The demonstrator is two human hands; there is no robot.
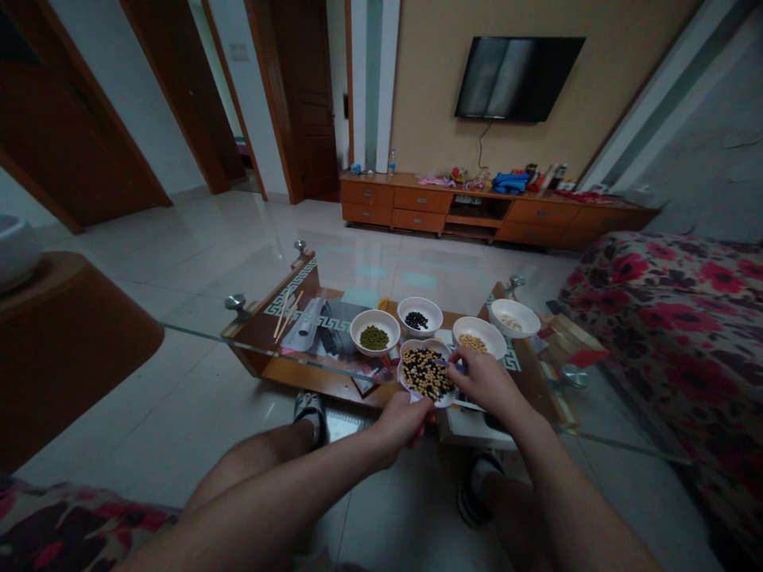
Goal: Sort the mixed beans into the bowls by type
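Left hand (402, 425) and right hand (484, 383) reach one of five bowls (424, 373).

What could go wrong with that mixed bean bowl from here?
The mixed bowl is very full and seems held only at its rim by the left hand, so it could tip and spill. The right hand is working close to the soybean bowl and might knock it. Spilled beans could scatter across the glass tabletop and onto the tile floor.
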